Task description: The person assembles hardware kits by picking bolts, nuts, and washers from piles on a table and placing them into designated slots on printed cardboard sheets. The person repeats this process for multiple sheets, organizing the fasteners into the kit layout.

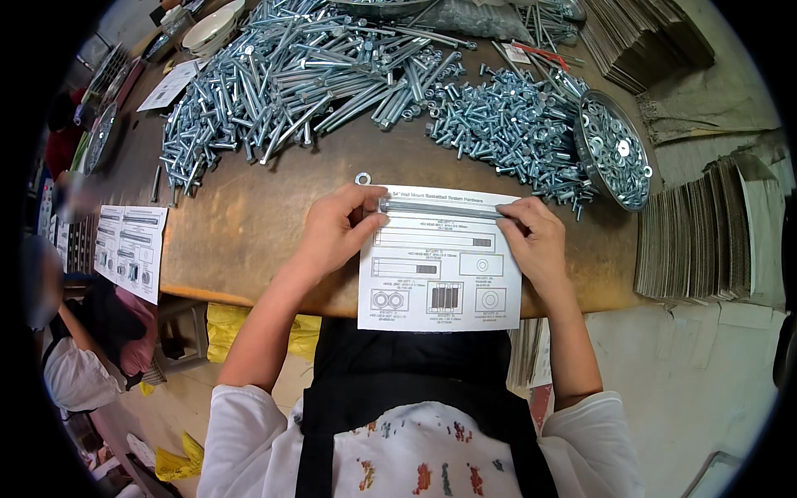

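Observation:
A printed sheet (398, 315) with outline drawings of bolts, nuts and washers lies at the table's front edge, its lower part reaching past the edge. Across the top of the sheet lies a long metal bolt (440, 208), placed along the drawn strip there. My left hand (336, 232) pinches its left end between thumb and fingers. At the other end, the fingertips of my right hand (534, 241) close on the bolt. A small metal ring, a washer or nut (363, 178), rests on the table just beyond the sheet's upper left corner.
A big heap of long bolts (257, 91) covers the far table (249, 241), with shorter bolts (506, 116) to the right. A metal bowl of washers (618, 149) stands at the right. Cardboard stacks (697, 236) rise beyond it. At left, another person (83, 365) sits near a second sheet (133, 249).

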A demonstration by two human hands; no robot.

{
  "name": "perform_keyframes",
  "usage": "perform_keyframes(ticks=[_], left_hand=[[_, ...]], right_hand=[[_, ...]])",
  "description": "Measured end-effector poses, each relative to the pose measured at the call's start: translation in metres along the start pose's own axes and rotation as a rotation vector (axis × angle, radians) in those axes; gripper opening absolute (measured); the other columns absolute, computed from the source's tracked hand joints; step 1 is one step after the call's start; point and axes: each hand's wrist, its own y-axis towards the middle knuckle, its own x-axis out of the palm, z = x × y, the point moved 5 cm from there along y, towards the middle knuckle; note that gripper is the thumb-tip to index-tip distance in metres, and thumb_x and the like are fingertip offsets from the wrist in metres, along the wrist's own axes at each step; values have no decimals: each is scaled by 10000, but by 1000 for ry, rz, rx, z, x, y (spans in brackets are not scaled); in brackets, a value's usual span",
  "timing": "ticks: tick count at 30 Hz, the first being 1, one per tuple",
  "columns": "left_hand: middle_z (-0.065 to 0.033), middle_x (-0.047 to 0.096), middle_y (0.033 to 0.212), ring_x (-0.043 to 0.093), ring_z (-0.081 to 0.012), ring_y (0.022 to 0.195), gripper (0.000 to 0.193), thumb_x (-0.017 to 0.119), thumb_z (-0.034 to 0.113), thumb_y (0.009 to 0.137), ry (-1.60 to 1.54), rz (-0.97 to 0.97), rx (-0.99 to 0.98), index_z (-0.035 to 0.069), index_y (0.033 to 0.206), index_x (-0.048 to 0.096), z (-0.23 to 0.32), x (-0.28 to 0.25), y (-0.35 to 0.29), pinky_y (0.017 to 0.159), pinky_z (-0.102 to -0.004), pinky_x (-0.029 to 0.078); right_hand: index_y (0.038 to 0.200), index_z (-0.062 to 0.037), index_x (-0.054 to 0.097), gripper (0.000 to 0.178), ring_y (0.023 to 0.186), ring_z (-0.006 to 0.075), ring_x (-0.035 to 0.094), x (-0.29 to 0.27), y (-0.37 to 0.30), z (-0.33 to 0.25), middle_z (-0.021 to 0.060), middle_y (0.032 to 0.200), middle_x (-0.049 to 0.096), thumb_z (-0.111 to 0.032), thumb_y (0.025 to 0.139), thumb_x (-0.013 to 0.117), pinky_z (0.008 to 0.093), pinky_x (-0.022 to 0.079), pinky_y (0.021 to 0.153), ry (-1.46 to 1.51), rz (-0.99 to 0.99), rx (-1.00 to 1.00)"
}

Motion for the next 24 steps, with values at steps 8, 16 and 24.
perform_keyframes(ticks=[8,16,24], left_hand=[[-74,665,894,611,-144,743,242,713,136,892,-17,-64,6,35,1112,703,1,-10,3,669,-295,497],[-120,676,892,680,-320,787,160,694,204,853,485,294,287,73,944,711,22,-1,134,683,-406,540],[-141,663,849,681,-342,770,130,657,195,886,777,176,264,73,846,673,-16,20,180,666,-464,530]], right_hand=[[1023,-33,723,200,683,131,623,4,-2,8,54,862,660,-14,824,712,262,484,604,75,72,-25],[1148,34,614,211,614,17,502,24,-12,81,4,833,617,-36,950,630,168,391,528,787,337,295],[1078,34,631,140,559,37,503,24,-9,80,28,769,633,-29,958,599,185,393,501,853,357,290]])
